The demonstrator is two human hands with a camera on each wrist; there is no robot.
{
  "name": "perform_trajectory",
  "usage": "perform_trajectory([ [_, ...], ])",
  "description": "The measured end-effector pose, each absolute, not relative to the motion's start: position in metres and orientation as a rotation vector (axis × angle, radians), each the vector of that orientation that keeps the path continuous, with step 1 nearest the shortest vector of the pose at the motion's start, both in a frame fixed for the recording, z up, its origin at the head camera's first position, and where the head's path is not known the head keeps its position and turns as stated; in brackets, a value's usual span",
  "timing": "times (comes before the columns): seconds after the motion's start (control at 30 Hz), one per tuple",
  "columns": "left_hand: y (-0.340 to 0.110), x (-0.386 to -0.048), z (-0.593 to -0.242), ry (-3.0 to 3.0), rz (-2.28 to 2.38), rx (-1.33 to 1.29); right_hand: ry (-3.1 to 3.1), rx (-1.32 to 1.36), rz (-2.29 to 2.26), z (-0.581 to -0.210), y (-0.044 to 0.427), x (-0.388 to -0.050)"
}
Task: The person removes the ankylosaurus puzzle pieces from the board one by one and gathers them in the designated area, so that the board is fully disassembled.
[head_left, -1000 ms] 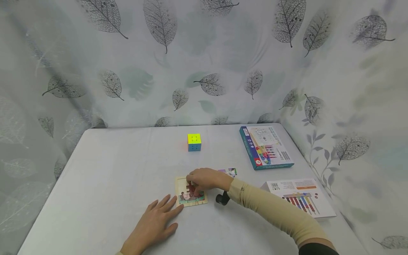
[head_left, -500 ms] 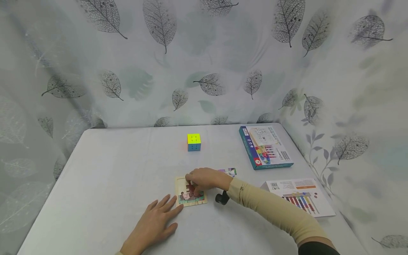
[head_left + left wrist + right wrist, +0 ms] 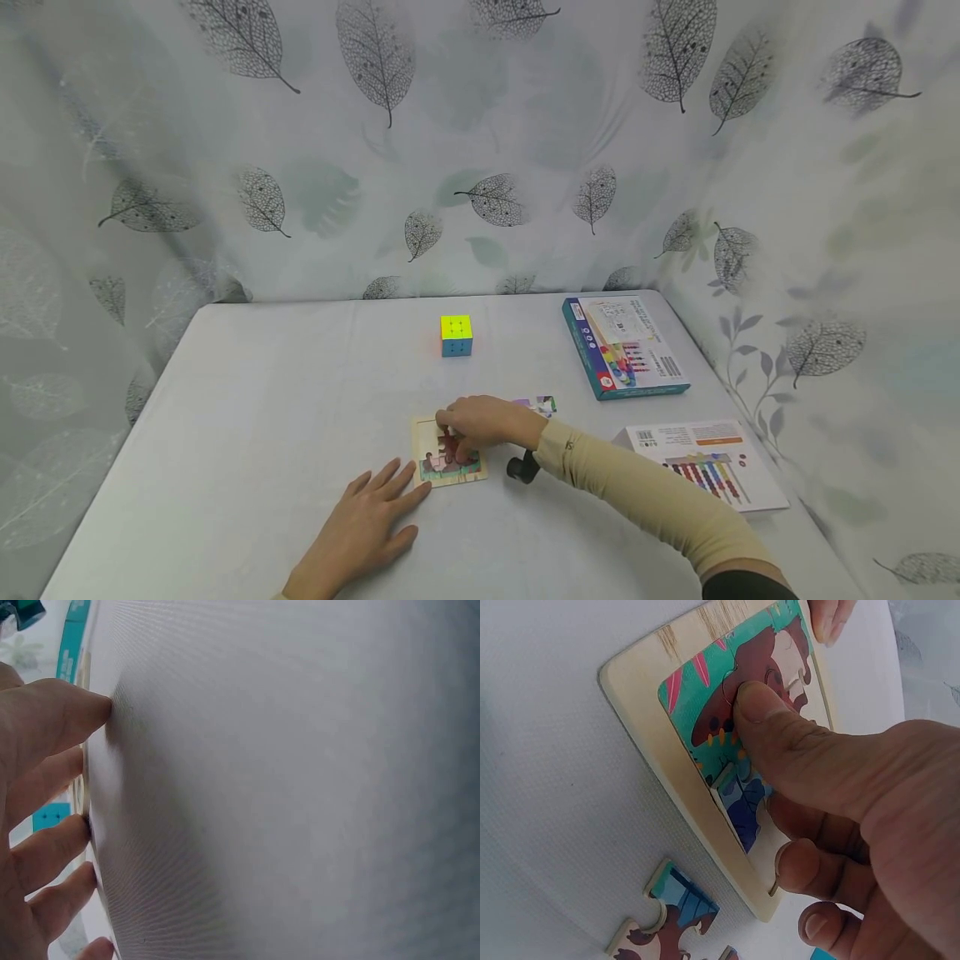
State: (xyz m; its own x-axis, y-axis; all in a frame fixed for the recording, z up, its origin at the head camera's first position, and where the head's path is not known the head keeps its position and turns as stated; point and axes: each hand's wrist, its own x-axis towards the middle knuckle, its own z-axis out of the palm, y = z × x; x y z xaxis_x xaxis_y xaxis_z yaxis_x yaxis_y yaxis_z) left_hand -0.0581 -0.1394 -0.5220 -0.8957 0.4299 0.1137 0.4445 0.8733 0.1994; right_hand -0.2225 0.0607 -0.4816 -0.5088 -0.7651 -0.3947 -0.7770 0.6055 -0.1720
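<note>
A wooden jigsaw puzzle board with a pale frame lies flat on the white table. My left hand rests spread on the table, its fingertips at the board's lower left edge. Over the board's upper part, my right hand has its thumb on the brown animal picture. A dark blue puzzle piece sits slightly tilted against the frame, beside the curled fingers. The right hand appears to pinch a piece, though the index fingertip is hidden behind the thumb.
Loose puzzle pieces lie beside the board, partly behind the right wrist in the head view. A yellow-topped puzzle cube stands farther back. Two flat boxes, a teal-edged box and a white box, lie on the right.
</note>
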Motion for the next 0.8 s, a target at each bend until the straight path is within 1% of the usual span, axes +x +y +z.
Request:
perform_trajectory([
  [0.8,-0.1384,-0.0577,-0.5222,-2.992,-0.337,-0.685,2.415,-1.216,0.037,-0.4851,0.0610,-0.2225],
])
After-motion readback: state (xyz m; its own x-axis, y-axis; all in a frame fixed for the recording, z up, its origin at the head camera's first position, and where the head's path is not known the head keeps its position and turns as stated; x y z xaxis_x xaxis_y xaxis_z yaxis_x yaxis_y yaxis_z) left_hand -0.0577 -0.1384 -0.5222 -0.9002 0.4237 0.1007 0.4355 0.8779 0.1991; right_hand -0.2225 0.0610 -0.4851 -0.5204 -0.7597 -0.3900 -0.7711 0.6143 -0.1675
